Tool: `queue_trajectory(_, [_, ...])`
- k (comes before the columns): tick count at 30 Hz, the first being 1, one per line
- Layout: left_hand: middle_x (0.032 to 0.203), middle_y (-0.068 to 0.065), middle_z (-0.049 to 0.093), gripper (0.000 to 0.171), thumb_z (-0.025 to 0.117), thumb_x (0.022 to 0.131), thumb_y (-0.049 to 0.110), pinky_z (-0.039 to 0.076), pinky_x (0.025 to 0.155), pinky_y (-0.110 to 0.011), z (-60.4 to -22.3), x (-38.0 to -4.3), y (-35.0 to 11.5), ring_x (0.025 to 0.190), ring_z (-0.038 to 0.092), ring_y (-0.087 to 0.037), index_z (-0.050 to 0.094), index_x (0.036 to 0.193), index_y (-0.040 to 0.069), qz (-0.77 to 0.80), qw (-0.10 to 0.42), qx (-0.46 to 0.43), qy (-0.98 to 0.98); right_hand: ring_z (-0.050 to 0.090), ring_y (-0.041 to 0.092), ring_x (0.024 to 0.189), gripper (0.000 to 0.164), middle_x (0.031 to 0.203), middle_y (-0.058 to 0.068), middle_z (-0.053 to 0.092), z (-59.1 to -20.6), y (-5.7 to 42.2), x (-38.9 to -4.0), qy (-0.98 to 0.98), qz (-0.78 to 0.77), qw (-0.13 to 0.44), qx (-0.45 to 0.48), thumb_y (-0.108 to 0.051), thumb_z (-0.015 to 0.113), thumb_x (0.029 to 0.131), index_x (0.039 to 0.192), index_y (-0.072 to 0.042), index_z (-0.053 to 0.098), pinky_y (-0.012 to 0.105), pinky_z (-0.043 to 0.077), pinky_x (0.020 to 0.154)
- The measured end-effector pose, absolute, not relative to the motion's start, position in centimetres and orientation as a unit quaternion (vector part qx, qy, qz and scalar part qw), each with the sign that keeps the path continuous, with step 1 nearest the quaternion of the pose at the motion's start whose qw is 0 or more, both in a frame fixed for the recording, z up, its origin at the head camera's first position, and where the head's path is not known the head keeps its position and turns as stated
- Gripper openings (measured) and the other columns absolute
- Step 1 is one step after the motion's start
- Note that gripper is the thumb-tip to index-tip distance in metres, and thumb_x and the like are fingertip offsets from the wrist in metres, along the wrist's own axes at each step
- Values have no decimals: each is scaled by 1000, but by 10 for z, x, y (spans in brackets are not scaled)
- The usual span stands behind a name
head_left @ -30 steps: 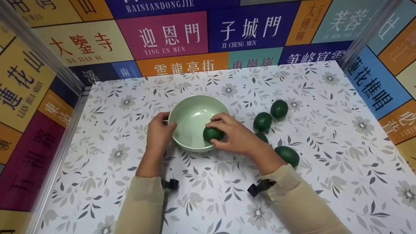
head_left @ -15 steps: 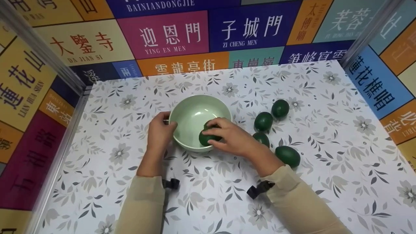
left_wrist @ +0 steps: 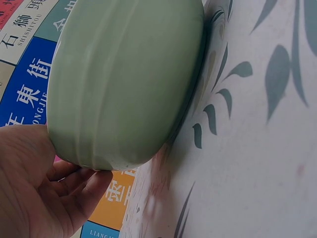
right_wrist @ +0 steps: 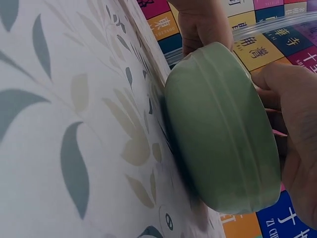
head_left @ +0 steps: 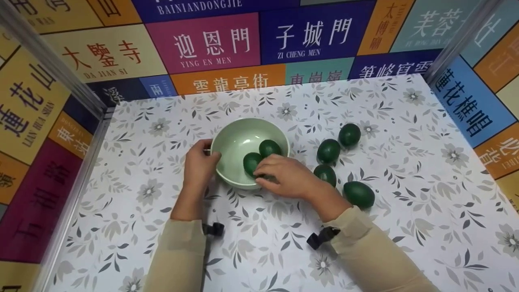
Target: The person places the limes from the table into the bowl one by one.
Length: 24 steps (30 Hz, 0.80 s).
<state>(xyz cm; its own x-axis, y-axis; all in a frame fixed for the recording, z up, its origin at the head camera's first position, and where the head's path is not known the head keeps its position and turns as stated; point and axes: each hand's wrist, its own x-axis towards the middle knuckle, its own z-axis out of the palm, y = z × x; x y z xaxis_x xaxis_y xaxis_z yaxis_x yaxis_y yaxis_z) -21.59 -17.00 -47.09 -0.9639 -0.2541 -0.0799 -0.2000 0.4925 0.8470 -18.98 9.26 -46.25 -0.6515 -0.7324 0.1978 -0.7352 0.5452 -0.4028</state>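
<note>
A pale green bowl [head_left: 233,140] stands on the table, with my left hand [head_left: 198,164] gripping its left rim, thumb inside and fingers outside. The left wrist view shows the left hand's curled fingers [left_wrist: 81,191] against the bowl's outer wall [left_wrist: 124,84]. Two smooth, dark green egg-shaped fruits lie inside: one nearer [head_left: 251,163], one farther back [head_left: 269,148]. Over the near right rim, my right hand [head_left: 288,176] has loosely bent fingers beside the nearer fruit. In the right wrist view, the bowl [right_wrist: 223,129] hides what lies under the right hand [right_wrist: 292,134].
Several more dark green fruits, among them one at the back [head_left: 349,136] and one nearest me [head_left: 359,194], lie right of the bowl. A white floral cloth [head_left: 162,251] covers the table. Panels with printed lettering [head_left: 202,44] enclose its back and sides.
The fruit my right hand held has come to rest in the bowl. The fingers have loosened from it and moved slightly toward me, and a second fruit behind now shows. The left hand stays put.
</note>
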Motion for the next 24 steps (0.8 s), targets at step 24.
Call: queue_trajectory(24, [125, -9, 71, 48, 64, 85, 12, 55, 92, -36, -471, -216, -170, 107, 66, -23, 67, 133, 9, -483, 36, 125, -866, 63, 23, 120, 35, 123, 2, 71, -460, 93, -188, -884, 222, -15, 411, -40, 60, 103, 121, -14, 73, 41, 50, 107])
